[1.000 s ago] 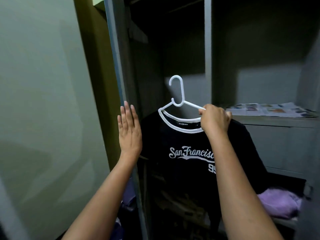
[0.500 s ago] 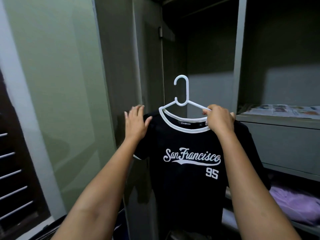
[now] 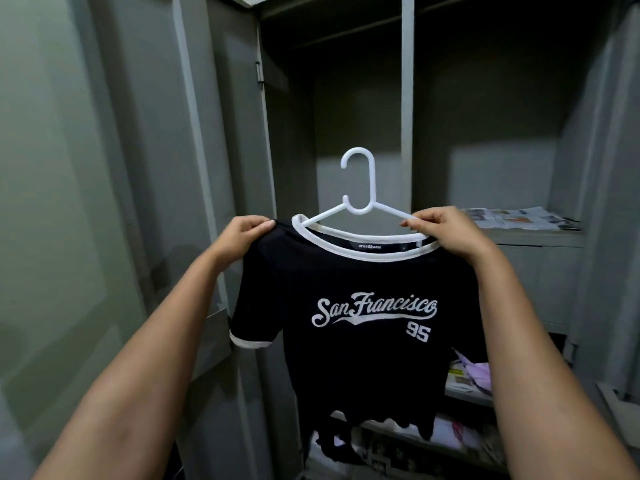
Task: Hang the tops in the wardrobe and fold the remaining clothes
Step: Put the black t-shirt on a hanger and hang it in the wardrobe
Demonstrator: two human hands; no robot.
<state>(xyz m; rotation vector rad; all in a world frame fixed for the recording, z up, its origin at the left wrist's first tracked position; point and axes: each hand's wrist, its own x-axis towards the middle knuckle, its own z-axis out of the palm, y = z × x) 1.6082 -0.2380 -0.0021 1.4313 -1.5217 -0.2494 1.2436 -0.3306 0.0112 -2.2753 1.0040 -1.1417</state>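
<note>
the black tee [image 3: 349, 358] reads "san francisco" in white script across the chest, underlined by a swoosh, with "95" just below at the right end. a small neck label [image 3: 371, 245] inside the collar reads "style union". the newspaper [image 3: 519, 218] on the far right shelf carries print too small to read.

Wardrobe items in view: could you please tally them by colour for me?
White: 1, the hanger
Black: 1, the T-shirt held by the left hand and right hand
Lilac: 1, the garment on the lower shelf
Printed multicolour: 1, the newspaper on the upper shelf
Total: 4
</note>
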